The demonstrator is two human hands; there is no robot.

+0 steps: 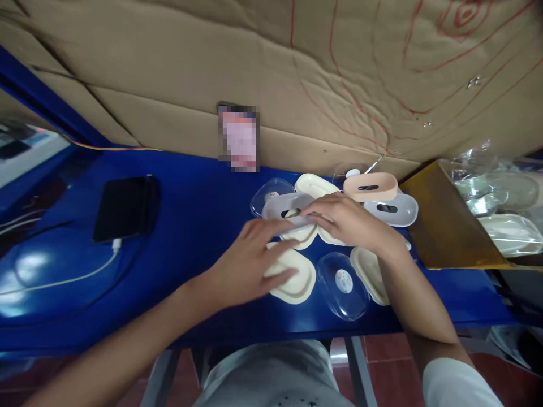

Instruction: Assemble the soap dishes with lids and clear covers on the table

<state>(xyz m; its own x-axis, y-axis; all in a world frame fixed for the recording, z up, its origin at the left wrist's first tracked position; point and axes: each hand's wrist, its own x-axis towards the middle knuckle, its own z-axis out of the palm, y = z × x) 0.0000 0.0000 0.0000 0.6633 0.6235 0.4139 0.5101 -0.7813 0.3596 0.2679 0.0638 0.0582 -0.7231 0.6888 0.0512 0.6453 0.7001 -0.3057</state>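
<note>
Centrally: a translucent white oval plastic piece with a dark slot (275,208) sits among the oval parts on the glossy blue table (203,198), both hands at it.
Left hand (244,263): fingers spread wide, index reaching the white piece's near side, lower fingers over a cream oval tray (299,282); whether any fingertip grips cannot be told.
Right hand (350,217): fingers bent close together at the white piece's right end, nearly closed; a firm pinch cannot be confirmed.
Far side of the cluster: a cream oval dish (316,183) lies between a clear plastic lid (261,198) on the left and a peach oval slotted piece (388,186) on the right, the latter beside a second white slotted piece (405,210).
Near side: a clear oval lid with a round white label (335,299) rests between the cream tray and another cream oval tray (367,268), partly behind the right forearm.
Right edge: a brown open box (441,226) stands beside plastic-wrapped containers (515,232).
Left: a black rectangular device (121,209) lies plugged into a white cable (99,268).
</note>
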